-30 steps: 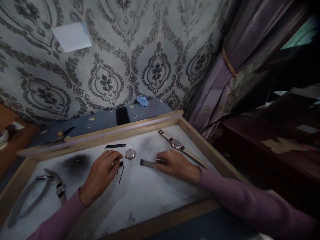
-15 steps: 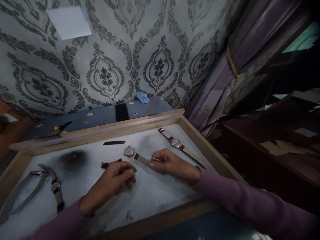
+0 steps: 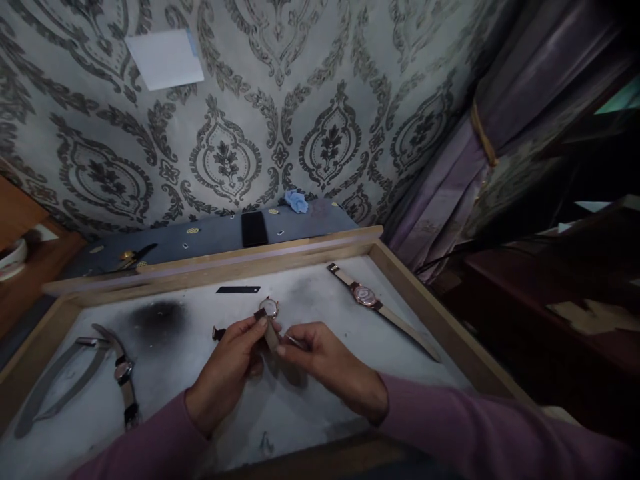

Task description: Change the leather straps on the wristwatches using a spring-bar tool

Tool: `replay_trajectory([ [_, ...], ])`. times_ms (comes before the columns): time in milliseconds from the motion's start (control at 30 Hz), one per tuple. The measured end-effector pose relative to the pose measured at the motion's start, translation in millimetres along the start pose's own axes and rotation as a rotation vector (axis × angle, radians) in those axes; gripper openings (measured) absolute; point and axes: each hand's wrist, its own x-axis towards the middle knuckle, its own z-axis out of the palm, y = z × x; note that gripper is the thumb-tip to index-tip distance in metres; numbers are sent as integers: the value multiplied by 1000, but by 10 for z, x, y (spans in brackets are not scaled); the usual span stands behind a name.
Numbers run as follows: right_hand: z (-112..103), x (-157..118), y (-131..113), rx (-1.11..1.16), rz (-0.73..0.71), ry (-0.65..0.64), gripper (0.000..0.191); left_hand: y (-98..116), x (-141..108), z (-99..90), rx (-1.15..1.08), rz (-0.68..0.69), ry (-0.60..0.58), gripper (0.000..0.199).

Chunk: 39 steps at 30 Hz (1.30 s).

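A long beige-and-brown watch strap [image 3: 271, 337] is held between both hands over the white tray [image 3: 300, 413]. My left hand [image 3: 227, 363] pinches its dark upper end between thumb and fingers. My right hand [image 3: 333, 370] grips it lower down, with a small, thin shiny piece also at its fingertips, too small to name. Just beyond the strap lies a round watch case [image 3: 269, 307] without a strap, partly covered by the strap and fingers. A short dark strap piece with a buckle [image 3: 219, 333] shows from behind my left hand.
A complete watch [image 3: 365, 295] lies at the right of the tray, another watch [image 3: 123, 371] and grey-handled pliers [image 3: 63, 387] at the left. A black blade [image 3: 239, 289] lies near the back. Raised wooden edges [image 3: 215, 261] surround the tray; a phone [image 3: 255, 229] lies behind.
My left hand has moved to the strap and taken hold of its dark end. The strap has turned from lying sideways to more upright, near the watch case. The camera view has shifted slightly.
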Motion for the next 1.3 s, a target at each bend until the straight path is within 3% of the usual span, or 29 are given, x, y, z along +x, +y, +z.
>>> replay_trajectory([
  [133, -81, 32, -50, -50, -39, 71, 37, 15, 5, -96, 63, -17, -9, 35],
  [267, -152, 82, -92, 1, -78, 95, 33, 73, -62, -116, 192, -4, -93, 34],
  [567, -144, 52, -173, 93, -73, -21, 31, 91, -102, -90, 402, 125, -249, 33],
  [1300, -99, 78, -107, 112, -72, 32, 19, 40, -58, -150, 603, 223, -263, 29],
])
